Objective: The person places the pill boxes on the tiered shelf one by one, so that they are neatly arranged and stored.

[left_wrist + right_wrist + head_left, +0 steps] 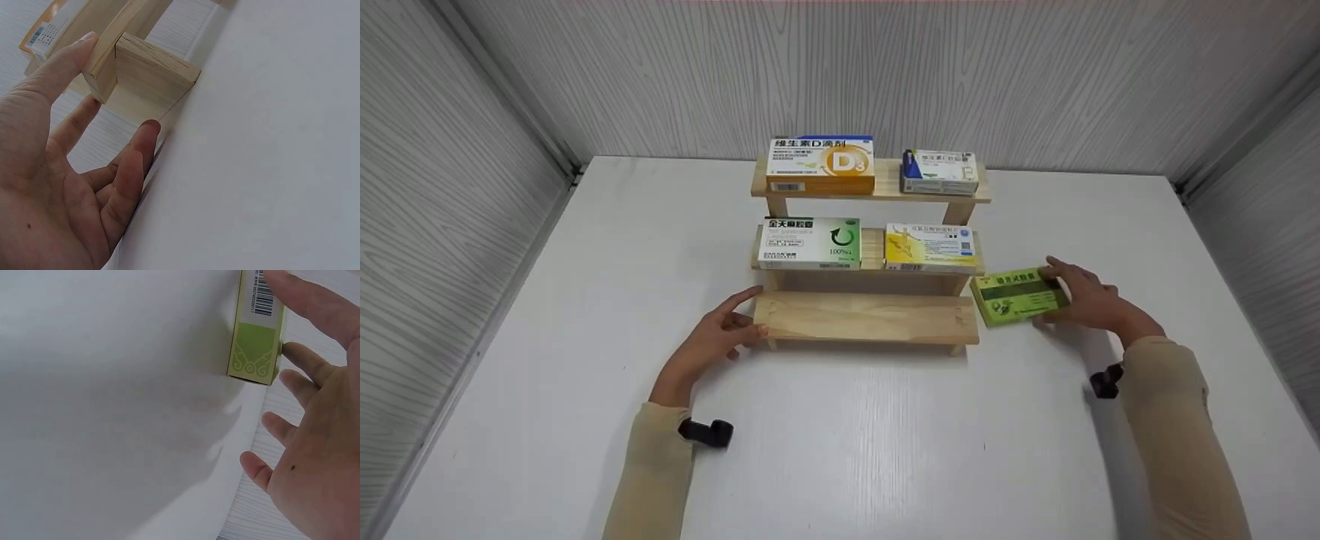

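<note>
A three-tier wooden stand (pixel 866 319) stands in the middle, its lowest step bare. My left hand (pixel 721 330) grips the left end of that step, thumb at the front corner and index finger at the rear one. In the left wrist view the thumb and index finger (pixel 76 125) meet the board's end, while the other fingers curl loosely below. Just right of the stand, my right hand (pixel 1084 296) holds a green medicine box (pixel 1014 297) by its right end. The right wrist view shows the thumb (pixel 315 304) over the box's barcode side and the index finger opposite.
On the top tier sit an orange-and-white vitamin D box (pixel 821 166) and a smaller white-and-blue box (pixel 940 172). The middle tier bears a green-and-white box (pixel 810 244) and a yellow-and-white box (pixel 930 247). Grey wood-patterned walls (pixel 855 75) enclose the white table (pixel 855 450).
</note>
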`<move>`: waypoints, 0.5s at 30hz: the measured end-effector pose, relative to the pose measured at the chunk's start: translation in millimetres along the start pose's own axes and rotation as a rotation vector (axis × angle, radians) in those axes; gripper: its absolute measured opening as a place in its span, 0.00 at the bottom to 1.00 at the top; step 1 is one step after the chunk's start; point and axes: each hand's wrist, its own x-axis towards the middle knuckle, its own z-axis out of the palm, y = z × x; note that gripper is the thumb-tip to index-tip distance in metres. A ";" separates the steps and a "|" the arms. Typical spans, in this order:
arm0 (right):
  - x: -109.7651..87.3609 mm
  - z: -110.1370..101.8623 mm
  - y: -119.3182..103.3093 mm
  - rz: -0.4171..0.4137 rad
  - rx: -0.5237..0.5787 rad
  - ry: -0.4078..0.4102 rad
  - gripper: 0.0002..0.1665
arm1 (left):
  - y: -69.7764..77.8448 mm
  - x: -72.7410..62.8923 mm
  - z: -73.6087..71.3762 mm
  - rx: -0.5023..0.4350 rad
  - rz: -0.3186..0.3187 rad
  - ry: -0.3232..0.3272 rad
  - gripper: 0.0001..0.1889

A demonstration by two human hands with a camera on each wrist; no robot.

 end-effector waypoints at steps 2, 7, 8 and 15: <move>0.6 -0.9 0.7 -0.002 0.008 -0.005 0.53 | -0.3 0.5 0.0 -0.001 0.002 0.000 0.37; 0.0 -0.1 1.9 0.022 0.006 -0.003 0.56 | 0.8 0.5 -0.2 -0.002 -0.003 -0.003 0.38; -0.4 0.5 1.9 0.027 0.007 0.000 0.56 | 0.7 0.5 -0.2 -0.001 -0.005 -0.004 0.38; -3.4 4.7 4.0 -0.011 0.074 0.026 0.51 | -0.6 1.1 0.4 0.004 -0.020 0.004 0.38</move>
